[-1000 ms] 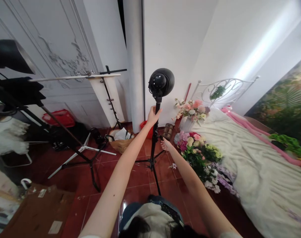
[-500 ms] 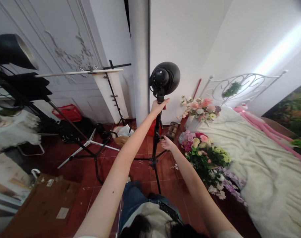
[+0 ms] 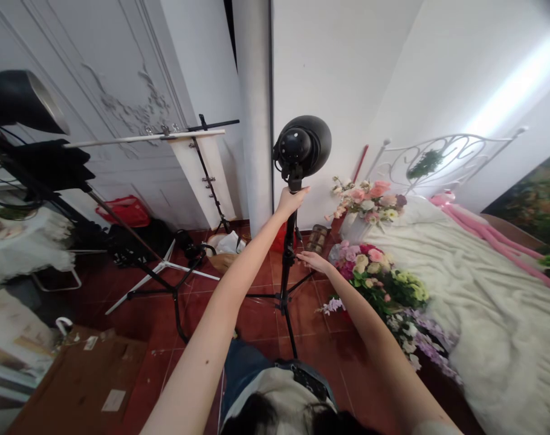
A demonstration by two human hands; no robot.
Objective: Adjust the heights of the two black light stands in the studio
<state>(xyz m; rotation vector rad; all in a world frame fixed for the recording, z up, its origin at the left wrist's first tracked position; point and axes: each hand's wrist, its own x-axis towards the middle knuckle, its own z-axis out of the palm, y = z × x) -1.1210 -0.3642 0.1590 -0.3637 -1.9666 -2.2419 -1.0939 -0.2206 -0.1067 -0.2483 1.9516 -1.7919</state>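
A black studio lamp [image 3: 304, 145] with a round reflector sits on top of a black light stand [image 3: 286, 275], upright in front of me. My left hand [image 3: 290, 202] wraps round the stand's upper pole, just below the lamp's mount. Lower down, my right hand [image 3: 315, 261] reaches in from the right. Its fingertips are on a small locking knob [image 3: 297, 257] at the pole's collar; the fingers partly hide the knob. The stand's legs are spread on the red tiled floor [image 3: 257, 323], one pointing toward my body.
Bunches of artificial flowers [image 3: 370, 266] stand close to my right forearm, beside a bed with a cream cover [image 3: 474, 272]. Another lamp [image 3: 28, 99] and several stand legs occupy the left. A flat cardboard box [image 3: 80, 380] lies at lower left; a grey column [image 3: 254, 109] rises behind the stand.
The lamp, my left hand and the view have shifted only slightly. My right hand's fingers have gone from curled at the knob to straighter, with the hand turned flatter.
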